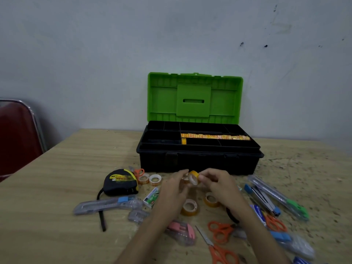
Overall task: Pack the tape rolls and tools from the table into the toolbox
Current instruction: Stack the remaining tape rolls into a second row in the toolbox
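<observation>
The wooden table [57, 168] holds a toolbox [198, 161]; in front of it lie tape rolls [155, 179], a tape measure [121, 182], orange scissors [221, 232] and maybe box cutters [106, 205].

Very little print could be read: the yellow and black tape measure [120, 181], lying near the left end of the toolbox front on the table [57, 187], carried a small label on which only "Pro" could be made out, the rest being blurred. The small green and white box [151, 197] beside it bore printing too blurred to read, and so did the yellow and red wrappers [215, 136] lined up in the toolbox [198, 161] tray.
</observation>
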